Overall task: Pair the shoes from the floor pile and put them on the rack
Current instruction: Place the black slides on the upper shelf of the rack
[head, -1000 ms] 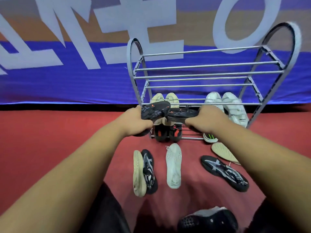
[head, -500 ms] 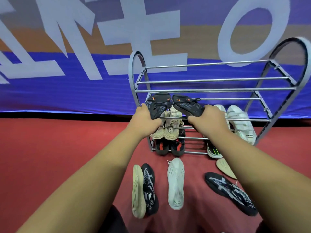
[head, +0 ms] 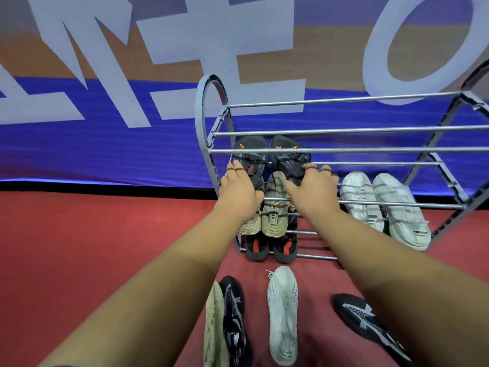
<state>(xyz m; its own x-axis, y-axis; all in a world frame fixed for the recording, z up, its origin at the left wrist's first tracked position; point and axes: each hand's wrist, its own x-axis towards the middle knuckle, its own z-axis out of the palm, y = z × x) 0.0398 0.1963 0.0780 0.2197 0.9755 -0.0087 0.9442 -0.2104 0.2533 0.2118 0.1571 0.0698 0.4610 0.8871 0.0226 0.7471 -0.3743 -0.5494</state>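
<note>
A grey metal shoe rack (head: 344, 128) stands against the wall. Two black shoes with orange marks lie side by side, toes to the wall, on its upper-middle tier at the left end. My left hand (head: 240, 189) holds the left black shoe (head: 250, 152) by its heel end. The right black shoe (head: 287, 154) is held the same way by my right hand (head: 309, 189). On the floor in front lie a beige shoe (head: 214, 321) on its side, a black-and-white shoe (head: 234, 321), a white shoe (head: 281, 313) and another black-and-white shoe (head: 365, 319).
A beige pair (head: 274, 218) sits on the tier below my hands, with a white pair (head: 397, 207) to its right. A black-and-red pair (head: 284, 247) is on the bottom tier. The top tier holds nothing. Red floor, blue banner wall behind.
Both hands have carried the two black shoes up from in front of the rack and forward onto the upper-middle tier. The camera has moved closer to the rack.
</note>
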